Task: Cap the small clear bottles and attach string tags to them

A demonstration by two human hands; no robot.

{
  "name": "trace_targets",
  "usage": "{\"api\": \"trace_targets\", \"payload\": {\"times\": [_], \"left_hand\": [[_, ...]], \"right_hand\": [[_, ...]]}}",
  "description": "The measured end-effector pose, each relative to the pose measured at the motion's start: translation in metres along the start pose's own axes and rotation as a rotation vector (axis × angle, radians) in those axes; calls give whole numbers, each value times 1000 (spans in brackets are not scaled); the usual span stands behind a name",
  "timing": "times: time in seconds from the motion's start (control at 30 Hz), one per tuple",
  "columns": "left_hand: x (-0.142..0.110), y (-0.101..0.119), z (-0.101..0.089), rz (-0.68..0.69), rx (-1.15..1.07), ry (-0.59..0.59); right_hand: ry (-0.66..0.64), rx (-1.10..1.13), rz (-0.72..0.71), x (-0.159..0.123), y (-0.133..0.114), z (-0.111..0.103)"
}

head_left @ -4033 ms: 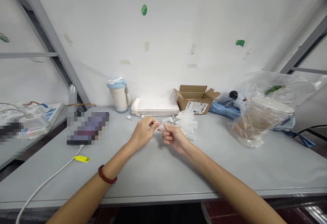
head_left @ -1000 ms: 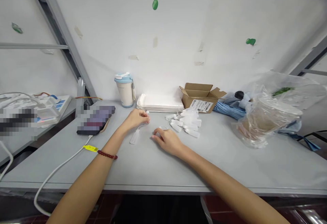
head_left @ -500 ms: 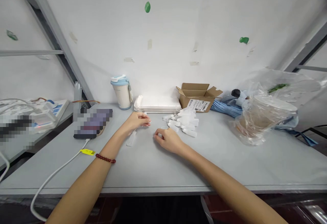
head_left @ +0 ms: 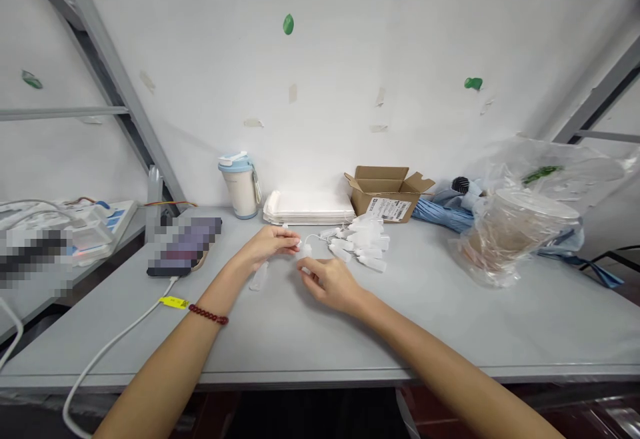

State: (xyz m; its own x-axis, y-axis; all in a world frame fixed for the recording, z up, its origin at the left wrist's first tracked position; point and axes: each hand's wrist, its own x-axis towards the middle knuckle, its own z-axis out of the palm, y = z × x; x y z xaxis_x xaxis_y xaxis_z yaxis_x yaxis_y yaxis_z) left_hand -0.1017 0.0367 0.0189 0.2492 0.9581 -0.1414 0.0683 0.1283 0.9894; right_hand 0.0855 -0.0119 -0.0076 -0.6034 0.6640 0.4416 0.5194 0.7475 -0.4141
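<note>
My left hand (head_left: pixel 270 247) is closed in a pinch on a small white plastic piece (head_left: pixel 299 245), mostly hidden by the fingertips. Below its palm a flat translucent plastic piece (head_left: pixel 259 277) lies on the table. Just to the right, my right hand (head_left: pixel 334 283) has its thumb and forefinger pinched at a small translucent plastic piece (head_left: pixel 305 252), partly hidden; a thin pale loop curves beside it. Beyond the right hand lies a loose pile of similar white translucent pieces (head_left: pixel 367 235), long and narrow, like little bottles or tags.
At the back stand a blue-lidded cup (head_left: pixel 240 189), a stack of white flat packs (head_left: pixel 310 207) and an open cardboard box (head_left: pixel 385 192). A plastic-wrapped tub (head_left: pixel 520 232) and blue cloth (head_left: pixel 443 214) are on the right. A phone (head_left: pixel 185 245) with a white cable (head_left: pixel 117 339) lies left.
Both hands have come closer together, the left shifting slightly right. A small translucent piece and a thin loop now show between them. The view has tilted up slightly.
</note>
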Motion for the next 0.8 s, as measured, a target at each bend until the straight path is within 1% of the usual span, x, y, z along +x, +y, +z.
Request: {"api": "trace_targets", "payload": {"times": [0.1,0.2,0.33,0.5,0.67,0.8], "left_hand": [[-3,2,8,35,-5,-46],[-5,2,13,76,9,-95],[-3,1,11,94,-20,-105],[-3,2,7,109,-87,-123],[-8,8,9,93,-42,-152],[-10,10,9,88,-62,-170]], "right_hand": [[-21,99,14,1,-2,-3],[-61,253,82,3,-2,-6],[-103,507,191,4,-2,-10],[-126,776,257,6,0,-12],[-129,841,287,6,5,-13],[-110,904,291,6,4,-14]]}}
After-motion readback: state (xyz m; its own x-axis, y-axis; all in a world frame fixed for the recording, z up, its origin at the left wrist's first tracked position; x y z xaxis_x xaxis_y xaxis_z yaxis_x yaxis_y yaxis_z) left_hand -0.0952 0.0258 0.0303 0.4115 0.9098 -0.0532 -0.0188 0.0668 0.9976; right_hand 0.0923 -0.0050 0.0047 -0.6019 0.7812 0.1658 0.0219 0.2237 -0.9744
